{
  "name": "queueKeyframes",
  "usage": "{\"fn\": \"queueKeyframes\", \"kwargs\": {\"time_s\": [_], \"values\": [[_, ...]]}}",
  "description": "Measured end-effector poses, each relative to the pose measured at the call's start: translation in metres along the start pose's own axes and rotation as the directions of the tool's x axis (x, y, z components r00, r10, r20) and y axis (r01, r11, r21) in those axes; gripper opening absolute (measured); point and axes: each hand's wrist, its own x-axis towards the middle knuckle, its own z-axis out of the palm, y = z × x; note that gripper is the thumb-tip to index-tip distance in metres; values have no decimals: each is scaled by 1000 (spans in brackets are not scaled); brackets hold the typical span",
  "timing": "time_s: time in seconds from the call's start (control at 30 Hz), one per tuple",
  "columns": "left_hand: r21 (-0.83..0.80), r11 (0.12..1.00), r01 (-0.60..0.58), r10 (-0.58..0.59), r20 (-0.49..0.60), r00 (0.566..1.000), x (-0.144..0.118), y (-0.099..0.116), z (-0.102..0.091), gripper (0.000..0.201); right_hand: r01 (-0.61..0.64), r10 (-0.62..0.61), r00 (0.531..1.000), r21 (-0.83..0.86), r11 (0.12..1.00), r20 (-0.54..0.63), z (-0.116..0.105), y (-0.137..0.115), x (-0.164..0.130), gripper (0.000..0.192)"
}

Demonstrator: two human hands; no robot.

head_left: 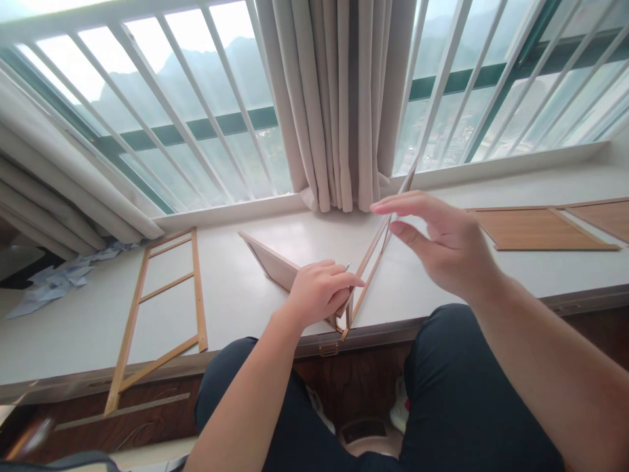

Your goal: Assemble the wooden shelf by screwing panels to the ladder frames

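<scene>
In front of me two wooden pieces stand on edge on the white sill, meeting in a V at the near edge. The left one is a framed panel [268,255]; the right one is a narrow wooden frame [369,278] reaching toward the curtain. My left hand [322,292] is closed over the panel's near end, by the joint, its index finger pointing at the frame. A small metal tip sticks up beside its fingers. My right hand [442,242] is raised beside the frame's far part, thumb and fingers apart; whether it touches the frame I cannot tell.
An open wooden frame with crossbars [199,288] lies at the left, overhanging the sill [236,308]. Flat wooden panels [540,228] rest at the right. Crumpled paper [54,282] lies far left. Curtains [329,105] and barred windows are behind. My knees are against the near edge.
</scene>
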Motion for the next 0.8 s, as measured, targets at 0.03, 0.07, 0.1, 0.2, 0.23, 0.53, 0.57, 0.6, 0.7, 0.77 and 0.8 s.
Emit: {"fn": "queueKeyframes", "kwargs": {"time_s": [0.03, 0.07, 0.1, 0.2, 0.23, 0.53, 0.57, 0.6, 0.7, 0.77, 0.8], "values": [[8, 1000, -4, 4, -6, 1000, 0, 0, 0, 35, 10, -10, 997, -3, 1000, 81, 7, 5, 0, 22], [14, 1000, -10, 10, -14, 1000, 0, 0, 0, 34, 14, -11, 986, -15, 1000, 164, 16, 11, -1, 20], [20, 1000, -16, 16, -26, 1000, 0, 0, 1, 33, 13, -4, 972, -40, 999, 234, 25, 17, -2, 20], [29, 999, -33, 35, -55, 998, 0, -1, 2, 31, 23, 6, 938, -80, 997, 346, 47, 32, -6, 17], [28, 999, -37, 39, -60, 997, 0, -1, 2, 31, 29, 1, 932, -77, 997, 362, 52, 35, -7, 15], [78, 996, -35, 36, -18, 999, -2, 0, 0, 37, 68, -71, 941, 19, 997, 331, 54, 47, -10, 23], [88, 995, -40, 42, -20, 999, -2, 0, 0, 37, 47, -51, 956, 19, 999, 290, 53, 48, -10, 22], [93, 995, -45, 48, -23, 999, -1, 0, 0, 38, 16, -20, 971, 19, 1000, 238, 52, 50, -11, 21], [80, 996, -47, 49, -15, 999, -1, 0, 0, 38, -124, 124, 992, 36, 992, -2, 55, 57, -22, 20], [66, 997, -48, 48, -8, 999, 0, -1, 0, 37, -253, 269, 926, 94, 963, -266, 67, 61, -40, 26], [63, 997, -50, 51, -8, 999, 1, -1, 0, 37, -322, 361, 837, 165, 932, -411, 78, 63, -52, 29]]}}
